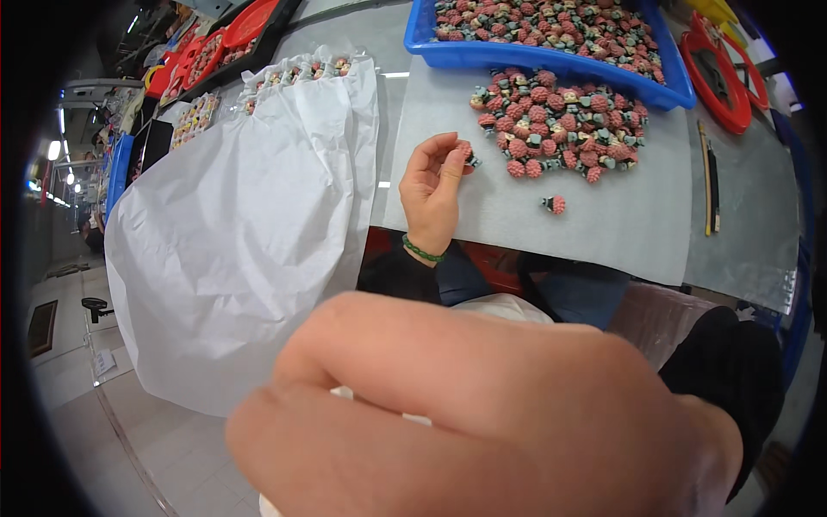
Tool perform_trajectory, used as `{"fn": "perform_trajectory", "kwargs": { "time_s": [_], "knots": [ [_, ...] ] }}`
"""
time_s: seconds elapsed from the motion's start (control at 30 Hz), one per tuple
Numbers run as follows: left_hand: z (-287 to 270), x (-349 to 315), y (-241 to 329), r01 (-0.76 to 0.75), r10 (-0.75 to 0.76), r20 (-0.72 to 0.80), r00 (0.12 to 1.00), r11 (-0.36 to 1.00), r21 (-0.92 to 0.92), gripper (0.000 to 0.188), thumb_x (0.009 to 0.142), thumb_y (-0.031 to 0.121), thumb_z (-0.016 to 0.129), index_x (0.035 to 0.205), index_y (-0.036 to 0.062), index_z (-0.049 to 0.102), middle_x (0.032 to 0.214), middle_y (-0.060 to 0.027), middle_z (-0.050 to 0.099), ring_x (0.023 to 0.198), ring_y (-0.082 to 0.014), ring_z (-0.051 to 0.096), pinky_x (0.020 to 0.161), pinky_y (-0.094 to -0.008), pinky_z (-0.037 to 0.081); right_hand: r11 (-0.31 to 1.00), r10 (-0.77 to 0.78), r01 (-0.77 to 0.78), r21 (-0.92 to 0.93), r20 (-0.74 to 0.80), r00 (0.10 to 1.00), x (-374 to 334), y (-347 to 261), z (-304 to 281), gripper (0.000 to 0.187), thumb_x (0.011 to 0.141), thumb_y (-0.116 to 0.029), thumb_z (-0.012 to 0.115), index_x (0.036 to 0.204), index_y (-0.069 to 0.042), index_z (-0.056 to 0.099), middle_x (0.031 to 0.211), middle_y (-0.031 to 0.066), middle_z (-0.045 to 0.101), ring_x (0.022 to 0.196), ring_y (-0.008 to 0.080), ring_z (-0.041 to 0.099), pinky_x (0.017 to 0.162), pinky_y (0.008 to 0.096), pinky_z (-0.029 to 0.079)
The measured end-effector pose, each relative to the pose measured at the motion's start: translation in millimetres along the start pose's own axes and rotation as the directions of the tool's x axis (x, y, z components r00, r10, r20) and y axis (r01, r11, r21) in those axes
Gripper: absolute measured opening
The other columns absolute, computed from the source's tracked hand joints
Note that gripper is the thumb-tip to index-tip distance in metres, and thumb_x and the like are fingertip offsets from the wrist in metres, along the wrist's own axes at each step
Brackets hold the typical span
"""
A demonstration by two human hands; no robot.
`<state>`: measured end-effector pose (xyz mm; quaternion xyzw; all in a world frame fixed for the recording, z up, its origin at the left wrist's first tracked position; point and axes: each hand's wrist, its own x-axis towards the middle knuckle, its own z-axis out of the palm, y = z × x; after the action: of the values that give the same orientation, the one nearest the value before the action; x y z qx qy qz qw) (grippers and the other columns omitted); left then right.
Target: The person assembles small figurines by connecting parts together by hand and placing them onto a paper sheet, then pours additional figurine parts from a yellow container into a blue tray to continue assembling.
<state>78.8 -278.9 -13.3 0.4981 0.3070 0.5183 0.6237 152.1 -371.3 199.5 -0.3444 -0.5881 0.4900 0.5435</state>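
My left hand (431, 194), with a green bead bracelet at the wrist, is closed over the worktable. Between its thumb and fingers it pinches a small figurine (468, 152) with a bumpy pink top and grey-green parts. To its right lies a loose pile of similar figurines (560, 125). One single figurine (554, 204) rests apart, nearer to me. Very close and large at the bottom is my right hand (500, 405), fingers curled together. Small white bits show between those fingers, but what they hold is hidden.
Behind the pile stands a blue tray (551, 62) full of the same figurines. A large white sheet (241, 233) hangs over the table's left side, with wrapped figurines (301, 71) along its far edge. Two thin brushes (710, 177) and a red tray (728, 99) lie at right.
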Motion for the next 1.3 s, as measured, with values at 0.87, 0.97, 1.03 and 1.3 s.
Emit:
{"fn": "perform_trajectory", "kwargs": {
  "time_s": [0.87, 0.97, 1.03, 1.3],
  "knots": [
    [-4, 5, 8, 0.026, -0.016, -0.072, 0.997, 0.990, 0.140, 0.028, 0.087, 0.008, 0.050, 0.113, -0.0003, 0.045, 0.098, -0.0076, 0.058, 0.093, -0.0149, 0.056, 0.073, -0.0249, 0.045, 0.701, -0.230, -0.078, -0.709, -0.329, 0.916, -101, 141, -111, 0.024, 0.071, -0.003, 0.065, 0.093, -0.003, 0.058, 0.093, 0.0093, 0.059, 0.069, 0.0172, 0.056, 0.051, 0.0262, 0.044],
    [6, 4, 16, 0.141, -0.152, -0.068, 0.986, 0.980, -0.141, 0.029, 0.087, 0.008, 0.049, 0.114, -0.0014, 0.043, 0.094, -0.0074, 0.057, 0.086, -0.0184, 0.059, 0.074, -0.0287, 0.048, 0.512, -0.260, -0.019, -0.859, -0.176, 0.949, -88, 148, -105, 0.025, 0.071, -0.002, 0.064, 0.095, -0.003, 0.058, 0.094, 0.0091, 0.056, 0.071, 0.0218, 0.055, 0.055, 0.0293, 0.044],
    [17, 5, 23, 0.208, -0.214, 0.000, 0.977, 0.950, -0.234, 0.029, 0.088, 0.009, 0.047, 0.114, -0.0019, 0.043, 0.094, -0.0075, 0.056, 0.086, -0.0193, 0.058, 0.075, -0.0293, 0.048, 0.435, -0.163, -0.008, -0.900, -0.088, 0.983, -89, 162, -105, 0.023, 0.072, -0.002, 0.063, 0.095, -0.003, 0.058, 0.089, 0.0098, 0.055, 0.074, 0.0223, 0.054, 0.062, 0.0286, 0.044],
    [45, 4, 47, 0.622, -0.513, 0.394, 0.763, 0.748, -0.232, 0.032, 0.092, 0.025, 0.041, 0.111, 0.0000, 0.049, 0.086, -0.0026, 0.052, 0.075, -0.0113, 0.051, 0.064, -0.0223, 0.041, 0.982, 0.128, -0.009, 0.191, -0.618, 0.776, -69, 153, -86, 0.024, 0.084, -0.008, 0.057, 0.105, 0.000, 0.048, 0.099, 0.0065, 0.054, 0.089, 0.0132, 0.052, 0.077, 0.0263, 0.042]
  ]
}}
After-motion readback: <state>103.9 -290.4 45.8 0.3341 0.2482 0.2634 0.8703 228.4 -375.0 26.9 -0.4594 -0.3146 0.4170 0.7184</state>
